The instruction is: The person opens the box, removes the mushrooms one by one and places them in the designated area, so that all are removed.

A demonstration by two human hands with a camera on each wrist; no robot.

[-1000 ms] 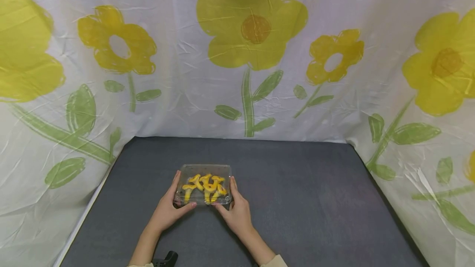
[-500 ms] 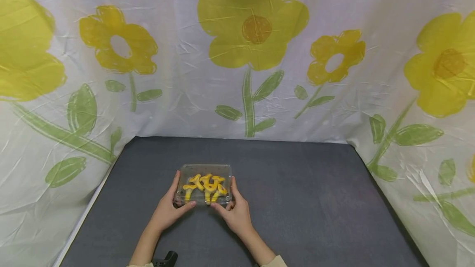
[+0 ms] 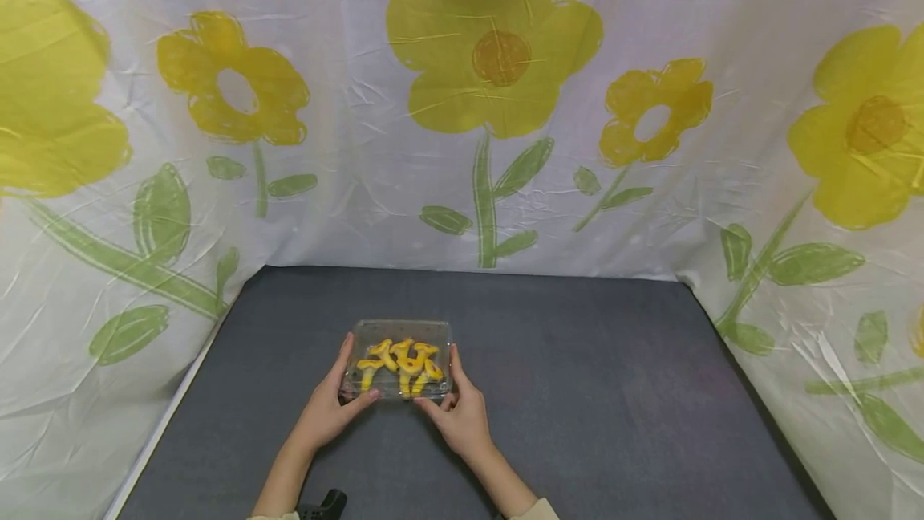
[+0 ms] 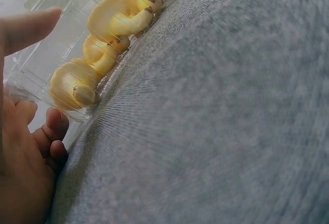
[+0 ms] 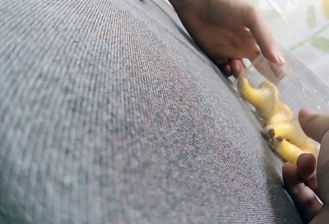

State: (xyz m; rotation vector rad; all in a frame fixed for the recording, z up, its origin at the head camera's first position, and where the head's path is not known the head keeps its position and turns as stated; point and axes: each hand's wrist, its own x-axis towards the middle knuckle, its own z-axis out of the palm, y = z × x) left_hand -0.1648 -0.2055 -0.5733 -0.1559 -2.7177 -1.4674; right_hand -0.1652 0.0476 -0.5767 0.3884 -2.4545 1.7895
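A clear plastic box (image 3: 400, 329) stands on the dark cloth left of the middle, with several yellow mushrooms (image 3: 368, 375) inside. My left hand (image 3: 325, 412) grips its left end, the thumb lying along the near side. At the opposite end, my right hand (image 3: 464, 420) holds it the same way. Up close in the left wrist view, pale mushroom caps (image 4: 72, 82) show through the transparent wall, low against the cloth. The right wrist view catches both hands around the box. Fingertips behind the ends are partly hidden, and I cannot tell whether a lid covers the box.
Grey-blue cloth (image 3: 613, 392) covers the tabletop. White curtains (image 3: 346, 207) printed with yellow flowers close off the back and both sides. A black curved object (image 3: 332, 502) appears by the left forearm at the bottom edge.
Both hands keep their hold and the box stays in place. The left thumb has shifted very slightly along the near side. The whole head view drifts a few pixels.
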